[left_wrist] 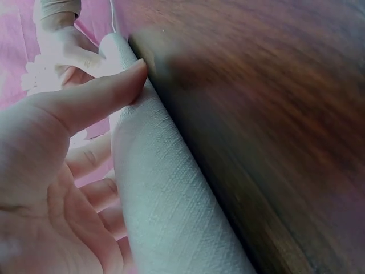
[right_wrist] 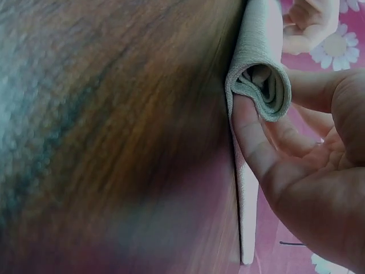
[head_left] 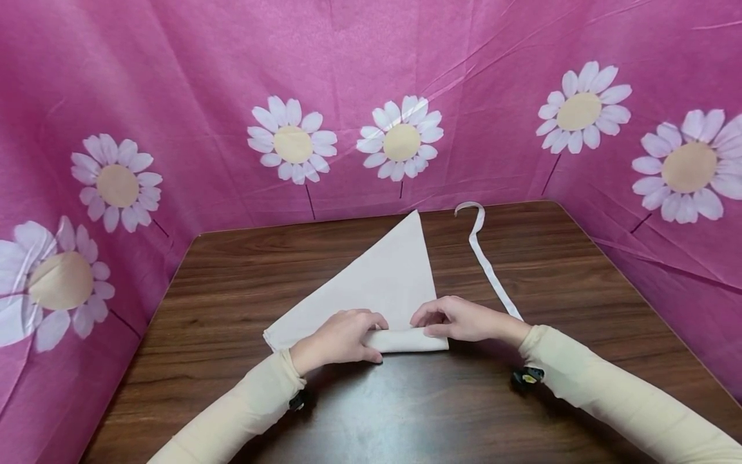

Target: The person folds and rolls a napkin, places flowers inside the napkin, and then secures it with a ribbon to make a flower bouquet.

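Note:
A cream cloth napkin (head_left: pixel 379 277) lies on the table, its far part flat and tapering to a point at the back. Its near edge is rolled into a tube (head_left: pixel 411 340). My left hand (head_left: pixel 346 336) grips the roll near its middle, thumb (left_wrist: pixel 108 94) on the near side and fingers beyond it. At the right end, my right hand (head_left: pixel 460 319) pinches the roll between thumb and fingers. Coiled layers show inside the open roll end (right_wrist: pixel 263 85) in the right wrist view, with a fingertip tucked against its lower side.
A white ribbon (head_left: pixel 489 270) lies on the brown wooden table (head_left: pixel 243 277) to the right of the napkin, curling at its far end and passing behind the right wrist. A pink curtain (head_left: pixel 348 51) with printed daisies surrounds the table's back and sides.

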`<action>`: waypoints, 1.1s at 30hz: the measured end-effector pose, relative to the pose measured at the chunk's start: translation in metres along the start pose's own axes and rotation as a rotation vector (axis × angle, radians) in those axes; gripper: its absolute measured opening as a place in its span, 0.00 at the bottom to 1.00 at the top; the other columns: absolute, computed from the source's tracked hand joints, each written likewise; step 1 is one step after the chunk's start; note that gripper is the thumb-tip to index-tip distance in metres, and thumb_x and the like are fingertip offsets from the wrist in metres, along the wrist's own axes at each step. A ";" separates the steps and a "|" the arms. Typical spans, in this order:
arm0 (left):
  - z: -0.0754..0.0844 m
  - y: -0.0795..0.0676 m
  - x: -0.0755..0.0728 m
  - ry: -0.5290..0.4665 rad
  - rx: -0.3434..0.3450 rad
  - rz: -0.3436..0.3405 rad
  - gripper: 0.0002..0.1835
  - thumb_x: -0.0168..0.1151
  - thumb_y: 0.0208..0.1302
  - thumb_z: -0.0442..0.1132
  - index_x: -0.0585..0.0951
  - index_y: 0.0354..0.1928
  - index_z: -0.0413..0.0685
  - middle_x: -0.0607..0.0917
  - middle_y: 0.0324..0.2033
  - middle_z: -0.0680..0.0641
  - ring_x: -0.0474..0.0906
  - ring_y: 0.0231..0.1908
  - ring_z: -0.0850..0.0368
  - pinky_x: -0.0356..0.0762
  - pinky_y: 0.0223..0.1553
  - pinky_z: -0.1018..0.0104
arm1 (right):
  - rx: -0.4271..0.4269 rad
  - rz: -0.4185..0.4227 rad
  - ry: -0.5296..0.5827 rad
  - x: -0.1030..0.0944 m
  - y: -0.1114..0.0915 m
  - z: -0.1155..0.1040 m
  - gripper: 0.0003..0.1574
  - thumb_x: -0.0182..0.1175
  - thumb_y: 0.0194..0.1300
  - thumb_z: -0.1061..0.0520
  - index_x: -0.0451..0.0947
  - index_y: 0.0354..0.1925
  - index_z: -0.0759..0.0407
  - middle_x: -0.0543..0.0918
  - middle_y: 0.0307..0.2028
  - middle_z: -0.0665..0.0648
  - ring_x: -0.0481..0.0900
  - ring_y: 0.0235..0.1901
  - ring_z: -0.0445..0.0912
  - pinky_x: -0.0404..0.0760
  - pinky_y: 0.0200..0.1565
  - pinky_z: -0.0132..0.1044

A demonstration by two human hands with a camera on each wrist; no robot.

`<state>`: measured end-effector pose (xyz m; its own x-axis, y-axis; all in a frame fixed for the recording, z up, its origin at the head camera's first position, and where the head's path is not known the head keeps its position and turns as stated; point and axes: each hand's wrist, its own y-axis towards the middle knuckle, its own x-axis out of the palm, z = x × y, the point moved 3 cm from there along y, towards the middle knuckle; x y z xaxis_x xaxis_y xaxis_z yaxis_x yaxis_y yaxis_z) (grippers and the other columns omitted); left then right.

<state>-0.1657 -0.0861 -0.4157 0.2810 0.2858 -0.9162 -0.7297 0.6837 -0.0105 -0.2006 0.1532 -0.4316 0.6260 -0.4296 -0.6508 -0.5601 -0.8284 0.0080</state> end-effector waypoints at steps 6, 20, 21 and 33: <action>0.005 -0.004 0.000 0.029 0.058 0.047 0.24 0.80 0.53 0.44 0.82 0.52 0.53 0.82 0.39 0.53 0.76 0.36 0.59 0.77 0.41 0.61 | 0.021 0.050 -0.036 0.000 0.001 -0.002 0.10 0.66 0.67 0.65 0.83 0.48 0.60 0.86 0.41 0.48 0.82 0.40 0.40 0.81 0.44 0.36; 0.003 -0.004 0.002 0.027 0.111 0.082 0.17 0.74 0.60 0.41 0.83 0.51 0.54 0.81 0.37 0.53 0.77 0.34 0.59 0.78 0.38 0.59 | 0.030 0.121 -0.180 -0.002 0.000 -0.003 0.11 0.69 0.65 0.62 0.84 0.46 0.57 0.84 0.37 0.46 0.78 0.36 0.36 0.81 0.38 0.36; 0.002 -0.004 0.002 0.026 0.116 0.084 0.17 0.74 0.61 0.41 0.83 0.51 0.54 0.82 0.37 0.53 0.78 0.34 0.59 0.78 0.39 0.59 | 0.023 0.124 -0.183 -0.002 0.000 -0.003 0.11 0.69 0.65 0.62 0.84 0.46 0.58 0.84 0.38 0.46 0.79 0.36 0.36 0.82 0.38 0.36; -0.004 0.003 0.001 -0.095 0.085 0.042 0.10 0.67 0.68 0.37 0.83 0.50 0.50 0.86 0.40 0.53 0.80 0.40 0.61 0.77 0.47 0.60 | -0.064 0.093 -0.327 0.003 -0.016 -0.018 0.25 0.78 0.57 0.52 0.82 0.52 0.49 0.81 0.48 0.44 0.77 0.48 0.40 0.77 0.52 0.40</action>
<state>-0.1696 -0.0863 -0.4182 0.3125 0.3747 -0.8729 -0.6878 0.7230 0.0642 -0.1799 0.1588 -0.4201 0.3612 -0.3750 -0.8537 -0.5648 -0.8165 0.1196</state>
